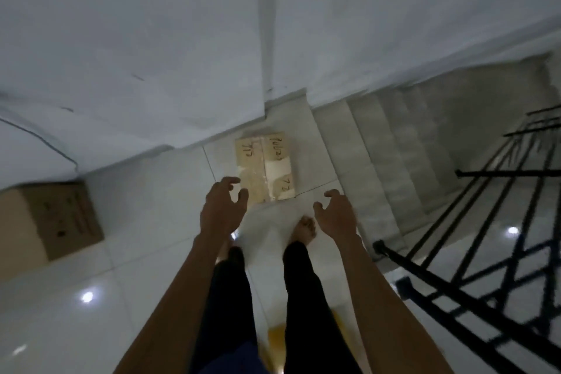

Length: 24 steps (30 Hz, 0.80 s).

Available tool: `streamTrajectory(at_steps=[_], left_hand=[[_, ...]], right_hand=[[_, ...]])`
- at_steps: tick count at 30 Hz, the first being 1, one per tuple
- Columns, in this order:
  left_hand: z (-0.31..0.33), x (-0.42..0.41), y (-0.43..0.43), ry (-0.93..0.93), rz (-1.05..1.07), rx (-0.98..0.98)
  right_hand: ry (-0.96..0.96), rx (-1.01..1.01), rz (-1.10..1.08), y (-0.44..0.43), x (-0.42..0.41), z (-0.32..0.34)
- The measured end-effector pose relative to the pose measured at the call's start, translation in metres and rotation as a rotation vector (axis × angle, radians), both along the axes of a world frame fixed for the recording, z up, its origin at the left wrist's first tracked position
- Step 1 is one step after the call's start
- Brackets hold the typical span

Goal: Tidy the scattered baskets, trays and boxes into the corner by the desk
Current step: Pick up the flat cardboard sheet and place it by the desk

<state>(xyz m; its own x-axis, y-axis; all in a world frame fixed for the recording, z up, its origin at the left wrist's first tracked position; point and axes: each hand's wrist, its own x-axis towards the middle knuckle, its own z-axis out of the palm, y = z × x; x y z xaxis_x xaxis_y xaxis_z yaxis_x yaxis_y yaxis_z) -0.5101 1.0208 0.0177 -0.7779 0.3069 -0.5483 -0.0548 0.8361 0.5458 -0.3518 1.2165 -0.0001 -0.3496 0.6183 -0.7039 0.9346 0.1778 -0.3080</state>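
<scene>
A flat taped cardboard box [267,164] with black handwriting lies on the white tiled floor against the wall, at the foot of a staircase. My left hand [223,206] hovers above its near left corner, fingers spread and curled, holding nothing. My right hand [335,211] is out to the right of the box's near edge, also open and empty. A larger brown cardboard box [57,218] stands on the floor at the far left, by the wall.
White stairs [391,155] rise to the right of the flat box. A black metal railing [473,267] runs along the right side. My legs in dark trousers and bare feet are below the hands. A blurred yellow object [277,340] lies on the floor between my legs.
</scene>
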Motion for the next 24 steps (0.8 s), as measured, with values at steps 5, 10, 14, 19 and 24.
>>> streamTrajectory(at_steps=[5,10,14,19,24], left_hand=[[-0.194,0.0,0.033,-0.084,0.282,-0.093],[-0.403,-0.001,0.046,-0.098,0.32,-0.17],[-0.501,0.004,0.046,-0.003,0.371,-0.209],[-0.534,0.015,0.041,0.07,0.469,-0.142],[-0.472,0.021,0.025,0.059,0.529,-0.202]], right_hand=[[-0.014,-0.069,0.202,0.034,-0.045,-0.187],[0.055,-0.016,0.197,0.027,-0.068,-0.378],[0.121,0.002,-0.01,0.007,-0.066,-0.48],[0.198,0.062,-0.027,-0.01,-0.063,-0.521],[0.107,0.099,0.019,-0.02,-0.074,-0.451]])
